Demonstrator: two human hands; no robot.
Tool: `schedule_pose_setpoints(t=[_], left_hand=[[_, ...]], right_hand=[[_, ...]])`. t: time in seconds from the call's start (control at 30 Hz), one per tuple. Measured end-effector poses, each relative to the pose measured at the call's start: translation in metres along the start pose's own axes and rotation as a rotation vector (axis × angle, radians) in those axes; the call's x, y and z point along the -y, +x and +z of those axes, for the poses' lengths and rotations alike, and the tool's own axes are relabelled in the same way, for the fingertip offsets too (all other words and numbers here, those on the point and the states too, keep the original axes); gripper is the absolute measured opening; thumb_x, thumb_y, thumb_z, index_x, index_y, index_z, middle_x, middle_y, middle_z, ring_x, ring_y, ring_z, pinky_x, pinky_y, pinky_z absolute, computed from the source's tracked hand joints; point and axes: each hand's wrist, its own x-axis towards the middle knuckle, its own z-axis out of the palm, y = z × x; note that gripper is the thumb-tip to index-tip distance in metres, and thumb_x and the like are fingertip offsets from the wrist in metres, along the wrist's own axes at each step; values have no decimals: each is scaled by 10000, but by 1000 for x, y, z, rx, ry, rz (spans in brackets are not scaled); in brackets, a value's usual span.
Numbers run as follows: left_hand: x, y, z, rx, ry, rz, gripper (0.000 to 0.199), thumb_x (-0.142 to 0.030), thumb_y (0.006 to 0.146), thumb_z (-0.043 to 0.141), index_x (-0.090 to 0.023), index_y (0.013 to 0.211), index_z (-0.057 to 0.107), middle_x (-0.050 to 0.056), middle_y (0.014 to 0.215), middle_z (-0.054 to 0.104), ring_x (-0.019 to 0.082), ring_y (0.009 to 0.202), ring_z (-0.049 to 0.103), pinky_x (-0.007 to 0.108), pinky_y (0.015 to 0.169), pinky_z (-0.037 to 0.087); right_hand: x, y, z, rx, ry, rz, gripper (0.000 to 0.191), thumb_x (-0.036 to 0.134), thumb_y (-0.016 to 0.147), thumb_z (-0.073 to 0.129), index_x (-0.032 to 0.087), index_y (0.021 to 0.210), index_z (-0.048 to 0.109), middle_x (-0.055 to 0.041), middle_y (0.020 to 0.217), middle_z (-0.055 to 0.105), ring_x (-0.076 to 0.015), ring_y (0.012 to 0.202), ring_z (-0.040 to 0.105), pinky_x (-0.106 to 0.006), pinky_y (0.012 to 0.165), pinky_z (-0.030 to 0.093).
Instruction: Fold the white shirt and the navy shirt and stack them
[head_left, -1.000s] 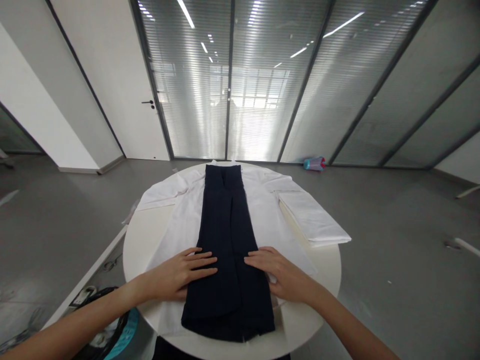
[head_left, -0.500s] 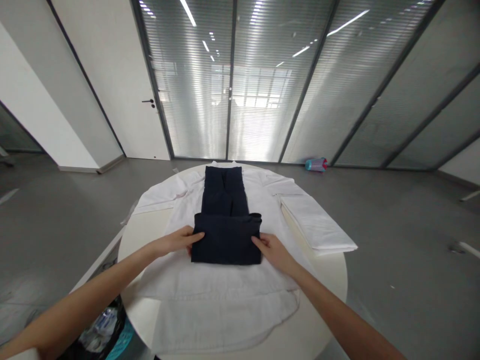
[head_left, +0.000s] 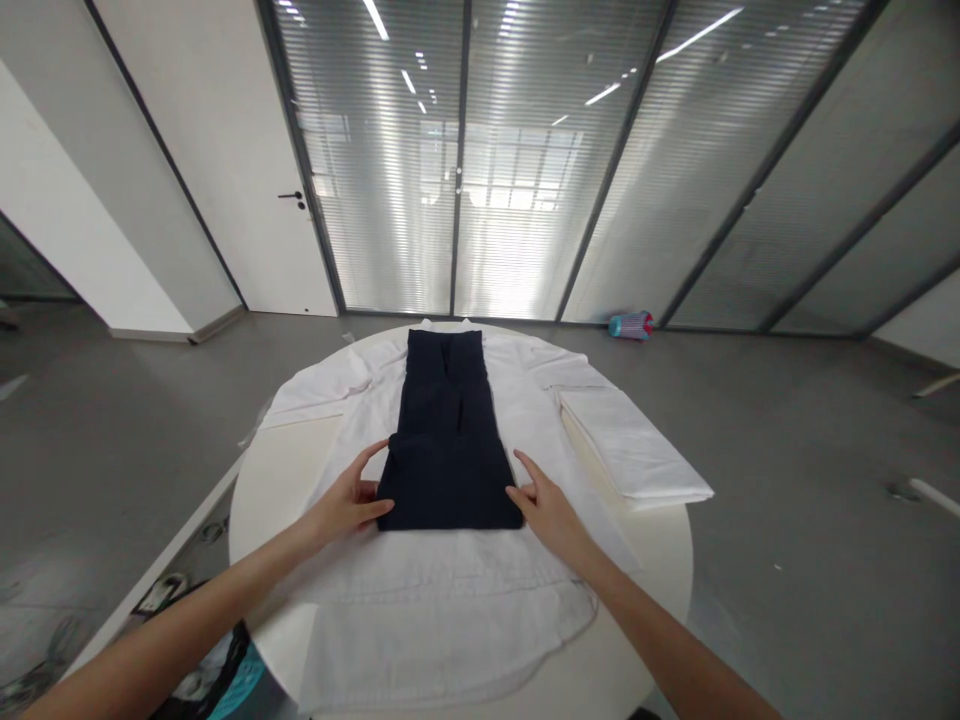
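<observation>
A dark navy folded cloth (head_left: 450,480) lies flat down the middle of a white shirt (head_left: 450,600), which is spread out on a round table (head_left: 671,600). At the cloth's left edge is my left hand (head_left: 349,505), thumb on the near left corner and fingers spread along the side. My right hand (head_left: 547,510) touches the near right corner with its thumb, its index finger stretched out beside the edge. Neither hand is closed round the cloth. The shirt's right sleeve (head_left: 630,445) reaches past the table's edge.
Below the table at the lower left stands a blue basket (head_left: 244,680) with a black bag in it. A blue and pink object (head_left: 630,325) lies on the floor by the glass wall. Cables lie on the floor at the left.
The raised, folded near part of the navy cloth now lies flat. Both hands have loosened, their fingers spreading along its sides.
</observation>
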Motion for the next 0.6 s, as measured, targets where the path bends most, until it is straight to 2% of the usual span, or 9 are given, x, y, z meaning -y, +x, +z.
schedule_pose_setpoints(t=[0.07, 0.13, 0.2, 0.27, 0.33, 0.43, 0.5, 0.6], left_hand=[[2, -3, 0, -17, 2, -8, 1174, -446, 715, 839, -266, 1565, 49, -75, 656, 587, 70, 458, 480, 158, 425, 364], [0, -2, 0, -92, -12, -40, 1143, -455, 712, 837, -282, 1559, 89, -66, 697, 592, 81, 468, 515, 169, 415, 403], [-3, 4, 0, -180, -47, -62, 1069, -475, 700, 834, -279, 1530, 190, -47, 758, 603, 91, 482, 546, 188, 406, 437], [-4, 13, 1, -254, -83, -41, 989, -484, 677, 837, -246, 1475, 302, -30, 796, 610, 97, 486, 559, 207, 400, 459], [-3, 22, 2, -323, -104, 13, 925, -476, 659, 840, -223, 1417, 374, -29, 797, 611, 92, 474, 553, 213, 402, 465], [1, 30, 4, -372, -88, 87, 840, -459, 667, 826, -213, 1366, 430, -25, 796, 628, 80, 465, 540, 193, 406, 438], [3, 31, 6, -370, -53, 112, 808, -452, 688, 809, -207, 1363, 440, -8, 803, 655, 83, 477, 548, 182, 416, 419], [5, 29, 7, -373, -31, 126, 803, -447, 708, 788, -195, 1380, 427, 11, 789, 683, 99, 501, 568, 183, 439, 416]], right_hand=[[2, -1, -2, 13, -66, 13, 628, 284, 932, 493, 101, 1513, 342, 52, 569, 527, -172, 565, 511, -285, 593, 389], [11, 3, -7, -50, -176, -23, 554, 294, 918, 543, 137, 1443, 459, 20, 647, 571, -186, 642, 542, -310, 657, 423], [28, 13, -12, -157, -271, -141, 414, 303, 908, 580, 177, 1303, 594, -26, 772, 605, -206, 762, 565, -342, 749, 448], [52, 34, -12, -184, -287, -312, 277, 286, 917, 589, 206, 1170, 671, -55, 881, 614, -208, 862, 570, -350, 827, 452], [79, 62, -2, -73, -240, -458, 204, 263, 929, 596, 219, 1092, 711, -56, 926, 625, -186, 897, 585, -324, 853, 450], [115, 107, 26, 133, -255, -542, 178, 306, 933, 620, 209, 1007, 749, -53, 949, 677, -171, 898, 623, -296, 841, 442], [132, 129, 46, 259, -285, -493, 212, 363, 925, 629, 199, 964, 757, -50, 945, 709, -174, 875, 648, -274, 779, 442], [145, 145, 67, 363, -311, -383, 237, 409, 894, 660, 197, 954, 748, -39, 935, 736, -174, 847, 668, -250, 703, 429]])
